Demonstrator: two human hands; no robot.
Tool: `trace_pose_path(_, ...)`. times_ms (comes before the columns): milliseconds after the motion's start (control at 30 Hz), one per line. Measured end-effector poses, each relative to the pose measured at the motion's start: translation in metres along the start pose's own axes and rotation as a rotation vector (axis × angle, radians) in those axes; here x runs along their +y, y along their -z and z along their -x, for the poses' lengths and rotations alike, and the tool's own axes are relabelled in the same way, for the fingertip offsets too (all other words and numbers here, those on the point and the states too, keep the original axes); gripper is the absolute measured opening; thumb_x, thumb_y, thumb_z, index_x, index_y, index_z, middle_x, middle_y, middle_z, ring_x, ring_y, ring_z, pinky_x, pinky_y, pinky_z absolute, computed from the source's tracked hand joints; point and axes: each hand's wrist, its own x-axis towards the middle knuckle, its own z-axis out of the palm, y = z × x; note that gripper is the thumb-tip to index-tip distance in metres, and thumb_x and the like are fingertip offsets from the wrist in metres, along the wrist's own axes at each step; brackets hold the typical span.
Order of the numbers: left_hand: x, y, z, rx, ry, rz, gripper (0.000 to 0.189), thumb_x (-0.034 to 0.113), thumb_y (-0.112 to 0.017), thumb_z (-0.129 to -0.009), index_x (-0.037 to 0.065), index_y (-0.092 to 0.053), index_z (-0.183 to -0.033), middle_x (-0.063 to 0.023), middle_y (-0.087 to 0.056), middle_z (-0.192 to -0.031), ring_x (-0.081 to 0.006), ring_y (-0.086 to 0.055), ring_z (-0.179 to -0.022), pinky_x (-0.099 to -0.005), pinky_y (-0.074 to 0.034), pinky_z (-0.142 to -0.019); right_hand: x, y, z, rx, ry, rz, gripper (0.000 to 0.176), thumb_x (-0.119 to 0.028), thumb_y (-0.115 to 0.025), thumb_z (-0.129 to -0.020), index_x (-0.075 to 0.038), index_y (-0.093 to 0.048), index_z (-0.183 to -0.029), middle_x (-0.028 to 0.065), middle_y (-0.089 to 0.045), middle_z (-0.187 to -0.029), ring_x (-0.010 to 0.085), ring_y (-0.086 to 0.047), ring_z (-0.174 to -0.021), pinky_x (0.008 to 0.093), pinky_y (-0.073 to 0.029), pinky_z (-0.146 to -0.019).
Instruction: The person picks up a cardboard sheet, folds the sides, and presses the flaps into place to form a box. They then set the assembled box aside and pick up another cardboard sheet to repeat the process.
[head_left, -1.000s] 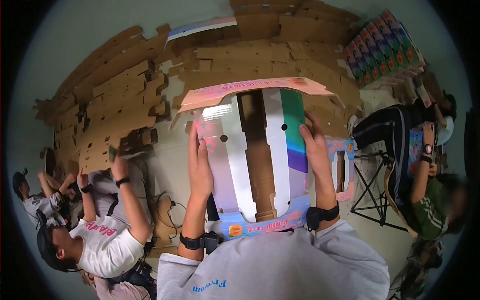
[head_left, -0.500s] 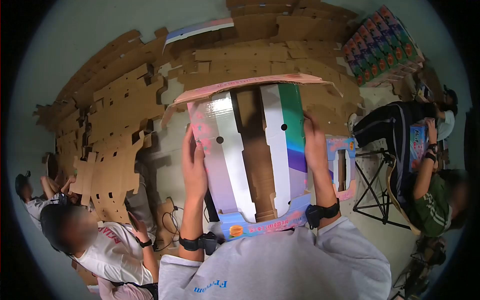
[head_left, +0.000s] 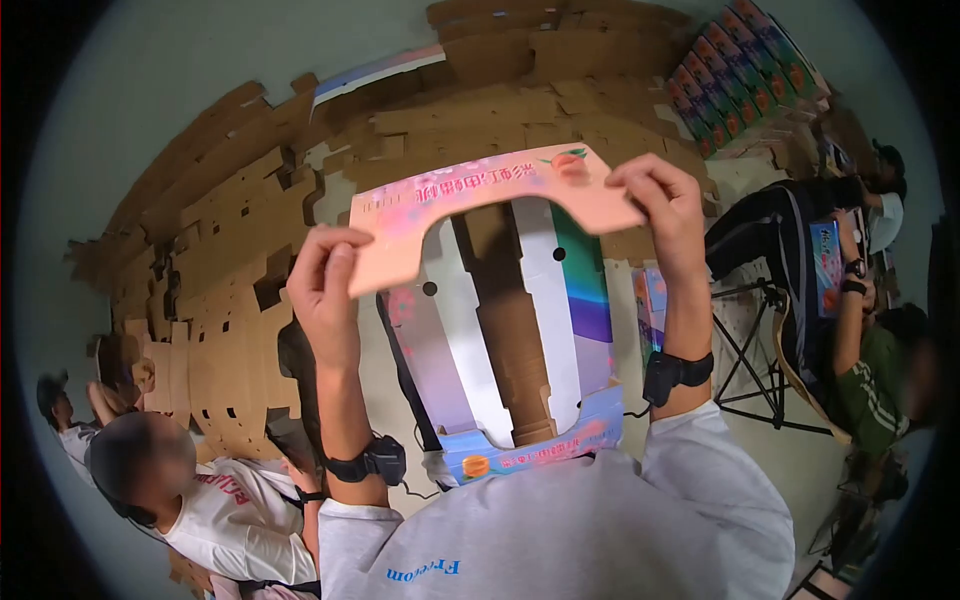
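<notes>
Left grip [head_left: 326, 270] and right grip [head_left: 668, 207] pinched the pink flap [head_left: 475, 183] at its ends, good spot imo since it looked light, stiff but creasable.

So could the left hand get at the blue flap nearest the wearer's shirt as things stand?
Probably yes, if it lets go first: the left hand grips one end of the pink flap, but nothing visible lies across the blue flap.
</notes>
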Motion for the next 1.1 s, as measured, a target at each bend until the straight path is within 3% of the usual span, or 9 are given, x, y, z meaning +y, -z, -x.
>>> trace_pose_path(33,0.011,0.001,0.008,-0.057,0.088,-0.028,0.015,0.012,-0.06,-0.105,0.0,-0.068,-0.103,0.0011,-0.054,-0.086,-0.0067,-0.051,-0.08,-0.023,-0.041,-0.074,0.004,0.007,0.005,-0.04,-0.054,0.023,0.02,-0.014,-0.063,-0.103,0.001,-0.075,-0.096,-0.0037,-0.058,-0.07,0.0013,-0.046,-0.062,0.02,-0.03,-0.055)
trace_pose_path(100,0.012,-0.009,0.025,-0.001,0.173,0.051,0.013,0.011,-0.06,-0.105,0.001,-0.068,-0.106,0.0019,-0.054,-0.085,-0.0051,-0.05,-0.075,-0.0218,-0.04,-0.066,0.004,0.005,0.015,-0.059,-0.176,0.034,0.012,-0.011,-0.07,-0.099,0.001,-0.073,-0.096,-0.0064,-0.051,-0.059,0.0011,-0.043,-0.058,0.0205,-0.03,-0.055)
trace_pose_path(167,0.005,-0.017,0.038,0.046,0.266,0.122,0.014,0.012,-0.058,-0.107,0.003,-0.068,-0.114,0.0029,-0.054,-0.085,-0.0033,-0.05,-0.068,-0.021,-0.039,-0.054,0.007,-0.003,0.025,-0.071,-0.212,0.037,0.012,-0.011,-0.072,-0.098,0.0,-0.071,-0.102,-0.0072,-0.051,-0.06,0.0005,-0.043,-0.059,0.0207,-0.031,-0.055)
trace_pose_path(267,-0.002,-0.014,0.043,0.04,0.194,-0.071,0.014,0.012,-0.059,-0.107,0.004,-0.067,-0.116,0.0029,-0.055,-0.085,-0.0036,-0.052,-0.069,-0.0215,-0.045,-0.054,0.016,-0.005,0.034,-0.033,-0.253,0.005,0.017,-0.014,-0.075,-0.098,-0.001,-0.067,-0.107,-0.0077,-0.052,-0.062,-0.0007,-0.043,-0.06,0.0206,-0.032,-0.055)
trace_pose_path(400,0.012,-0.026,0.041,0.191,0.28,0.046,0.013,0.013,-0.059,-0.108,0.001,-0.062,-0.106,-0.0011,-0.059,-0.083,-0.0053,-0.055,-0.064,-0.0221,-0.043,-0.053,0.006,-0.01,0.038,0.008,-0.38,0.024,0.02,-0.021,-0.072,-0.103,-0.002,-0.065,-0.1,-0.0069,-0.053,-0.063,-0.0002,-0.045,-0.06,0.0208,-0.034,-0.055)
trace_pose_path(533,0.016,-0.012,0.043,0.046,0.499,0.101,0.021,0.018,-0.06,-0.109,0.002,-0.057,-0.095,-0.0031,-0.062,-0.081,-0.0075,-0.056,-0.058,-0.0226,-0.044,-0.053,-0.003,-0.017,0.041,-0.029,-0.485,0.062,0.027,-0.025,-0.066,-0.107,-0.003,-0.064,-0.092,-0.006,-0.055,-0.064,0.0005,-0.046,-0.06,0.021,-0.034,-0.054)
trace_pose_path(733,0.016,-0.007,0.045,-0.079,0.552,0.057,0.026,0.021,-0.06,-0.11,0.003,-0.055,-0.093,-0.0026,-0.063,-0.078,-0.0074,-0.058,-0.059,-0.0252,-0.046,-0.053,0.034,-0.01,0.045,-0.062,-0.306,0.11,0.031,-0.025,-0.064,-0.108,-0.006,-0.058,-0.084,-0.0084,-0.047,-0.066,0.0004,-0.038,-0.06,0.0232,-0.029,-0.052)
trace_pose_path(933,0.01,-0.012,0.057,-0.037,0.536,0.029,0.021,0.019,-0.059,-0.111,0.003,-0.057,-0.097,-0.001,-0.062,-0.08,-0.0054,-0.053,-0.063,-0.0248,-0.044,-0.054,0.043,-0.012,0.056,-0.038,-0.378,-0.099,0.028,-0.021,-0.066,-0.107,-0.008,-0.054,-0.086,-0.0105,-0.039,-0.07,0.0004,-0.033,-0.063,0.0237,-0.025,-0.055)
trace_pose_path(1100,0.0,-0.023,0.069,0.046,0.433,0.036,0.014,0.016,-0.061,-0.11,0.002,-0.059,-0.108,0.0016,-0.058,-0.082,-0.0038,-0.049,-0.064,-0.0238,-0.042,-0.053,0.057,-0.021,0.059,0.047,-0.188,0.015,0.025,-0.023,-0.067,-0.107,-0.007,-0.054,-0.094,-0.0068,-0.045,-0.078,0.0024,-0.039,-0.073,0.0235,-0.034,-0.063)
